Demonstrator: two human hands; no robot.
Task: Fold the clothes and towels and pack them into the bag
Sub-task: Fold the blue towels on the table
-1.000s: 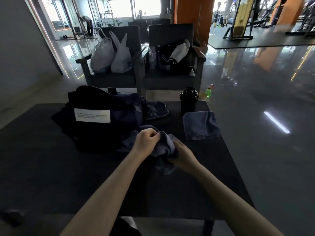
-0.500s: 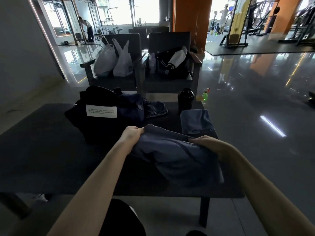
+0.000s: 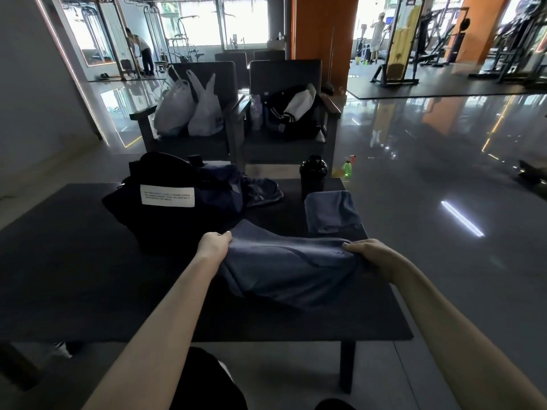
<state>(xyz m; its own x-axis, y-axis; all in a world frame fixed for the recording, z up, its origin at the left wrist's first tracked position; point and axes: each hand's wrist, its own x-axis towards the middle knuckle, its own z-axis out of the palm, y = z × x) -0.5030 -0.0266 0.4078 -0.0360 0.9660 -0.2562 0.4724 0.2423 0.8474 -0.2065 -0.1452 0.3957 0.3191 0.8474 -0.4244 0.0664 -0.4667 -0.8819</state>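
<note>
A dark blue garment (image 3: pixel 284 270) is stretched between my two hands just above the black table (image 3: pixel 74 261). My left hand (image 3: pixel 213 245) grips its left upper edge. My right hand (image 3: pixel 371 253) grips its right upper edge. Behind my left hand sits the black bag (image 3: pixel 165 214) with a white label, and more dark blue cloth (image 3: pixel 260 193) spills from its right side. A folded blue towel (image 3: pixel 331 213) lies at the table's far right.
A black shaker bottle (image 3: pixel 313 176) stands behind the folded towel. Two dark armchairs (image 3: pixel 284 75) beyond the table hold white plastic bags (image 3: pixel 189 108) and a black sports bag (image 3: pixel 290 113). A green bottle (image 3: pixel 347 168) stands on the shiny floor.
The garment was bunched between my hands on the table a second ago. My hands have moved apart and lifted it, and it now hangs spread out between them.
</note>
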